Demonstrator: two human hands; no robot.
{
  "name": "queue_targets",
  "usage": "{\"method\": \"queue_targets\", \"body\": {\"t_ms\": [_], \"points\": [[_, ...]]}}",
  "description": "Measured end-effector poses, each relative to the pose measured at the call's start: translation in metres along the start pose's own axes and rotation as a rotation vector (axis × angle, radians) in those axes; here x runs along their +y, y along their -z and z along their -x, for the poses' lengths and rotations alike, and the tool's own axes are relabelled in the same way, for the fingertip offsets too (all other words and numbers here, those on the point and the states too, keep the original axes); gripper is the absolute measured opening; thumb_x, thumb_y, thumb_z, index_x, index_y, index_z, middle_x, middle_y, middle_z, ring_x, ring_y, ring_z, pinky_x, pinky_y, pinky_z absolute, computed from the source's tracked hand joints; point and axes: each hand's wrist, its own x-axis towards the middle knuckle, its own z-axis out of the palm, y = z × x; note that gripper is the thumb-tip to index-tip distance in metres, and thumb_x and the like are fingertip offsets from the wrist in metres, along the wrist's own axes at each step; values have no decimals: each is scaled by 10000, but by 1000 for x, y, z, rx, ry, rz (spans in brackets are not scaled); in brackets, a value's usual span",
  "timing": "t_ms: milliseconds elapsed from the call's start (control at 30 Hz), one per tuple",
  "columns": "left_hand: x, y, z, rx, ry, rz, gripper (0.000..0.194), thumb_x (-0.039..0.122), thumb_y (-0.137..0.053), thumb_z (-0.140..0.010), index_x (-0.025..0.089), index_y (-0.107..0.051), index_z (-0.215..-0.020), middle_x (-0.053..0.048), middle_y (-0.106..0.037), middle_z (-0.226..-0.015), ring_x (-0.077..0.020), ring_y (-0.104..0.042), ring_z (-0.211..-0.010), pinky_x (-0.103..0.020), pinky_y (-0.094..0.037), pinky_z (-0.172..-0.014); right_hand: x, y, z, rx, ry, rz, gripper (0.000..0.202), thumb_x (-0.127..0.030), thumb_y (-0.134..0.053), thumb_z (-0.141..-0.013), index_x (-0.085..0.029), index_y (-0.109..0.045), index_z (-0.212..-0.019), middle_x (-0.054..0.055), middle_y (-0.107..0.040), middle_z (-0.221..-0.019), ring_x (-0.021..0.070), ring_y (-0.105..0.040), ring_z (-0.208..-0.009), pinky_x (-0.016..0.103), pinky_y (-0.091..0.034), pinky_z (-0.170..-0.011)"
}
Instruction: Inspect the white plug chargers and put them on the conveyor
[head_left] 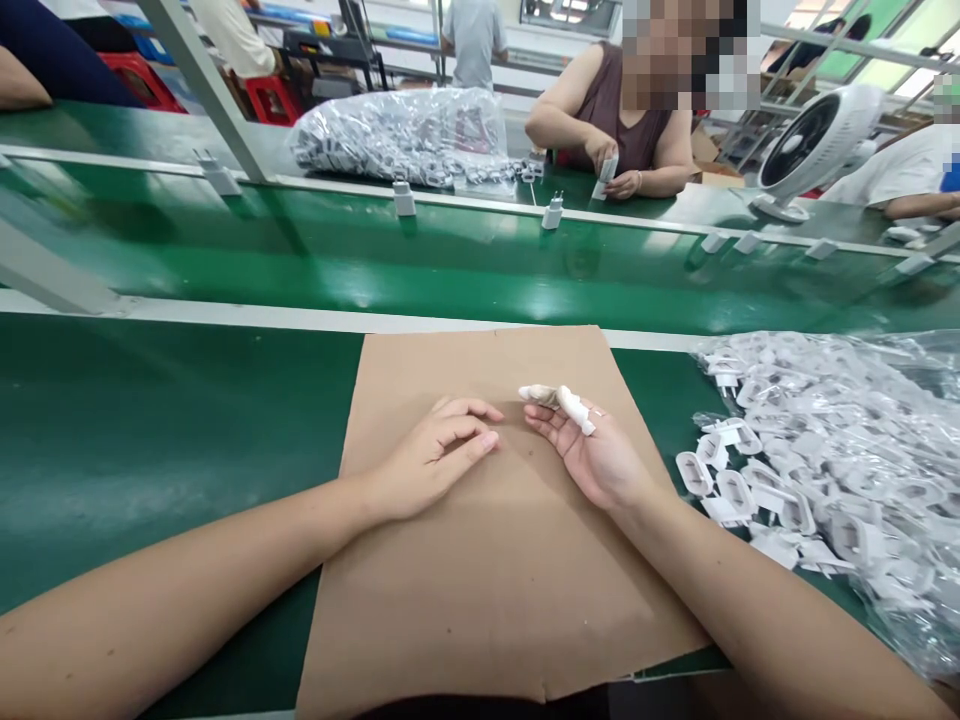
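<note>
My left hand (442, 452) hovers over or rests on a brown cardboard sheet (480, 600), fingers loosely curved and apart, holding nothing. Facing it, palm turned up, my right hand (592, 455) is also open and holds nothing. White coverings (574, 408) wrap a thumb and a finger of the right hand. A small gap separates the fingertips of the two hands. Right of the cardboard lies a heap of white plastic plug housings (795, 490), partly inside clear plastic bags, nearest to my right forearm.
Beyond the cardboard runs a green conveyor belt (315, 265) with white rails. White plug adapters (553, 212) stand along its far rail. Across it a co-worker (607, 120) handles a white piece, beside a filled plastic bag (397, 135). A white fan (817, 145) stands at right.
</note>
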Motion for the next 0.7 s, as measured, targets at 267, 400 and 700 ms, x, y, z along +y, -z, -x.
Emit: {"method": "queue_targets", "body": {"t_ms": [267, 400, 700], "points": [[-1, -1, 0, 5, 14, 6, 283, 436, -537, -1016, 237, -732, -966, -68, -653, -1293, -246, -567, -1223, -468, -472, -1067, 2, 1, -2, 11, -6, 19, 312, -526, -829, -809, -272, -810, -990, 43, -767, -1145, 206, -686, -1000, 424, -509, -1065], [-2, -2, 0, 2, -1, 21, 216, 391, -567, -1010, 247, -728, -1002, -58, -679, -1259, -240, -573, -1233, -444, -488, -1054, 6, 0, 3, -6, 1, 224, 318, -503, -863, -762, -288, -825, -993, 52, -775, -1125, 221, -681, -1025, 437, -492, -1058], [-2, -3, 0, 48, -20, 78, 199, 363, -740, -896, 228, -684, -1030, -60, -706, -1136, -226, -629, -1111, -430, -506, -1026, 13, -8, 13, -204, 121, 525, 185, -469, -858, -778, -294, -800, -759, 62, -729, -1141, 222, -678, -936, 360, -572, -701]]}}
